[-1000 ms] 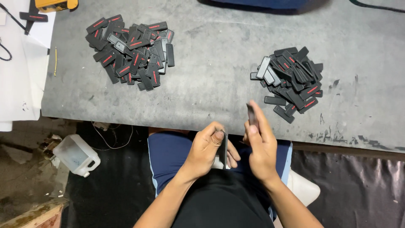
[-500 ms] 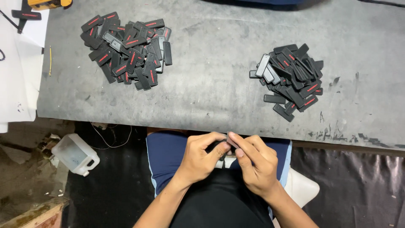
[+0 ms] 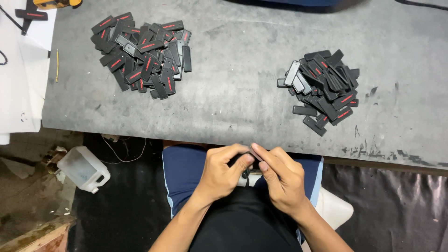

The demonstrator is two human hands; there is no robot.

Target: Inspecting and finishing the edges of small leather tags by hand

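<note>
Your left hand (image 3: 224,170) and right hand (image 3: 280,175) cover nearly all of the small dark piece (image 3: 254,154) pinched between them, so its shape stays unclear (only a sliver shows). At the upper left, the frame edge cuts off a yellow tool (image 3: 56,3). The lower edge crops your forearms.
</note>
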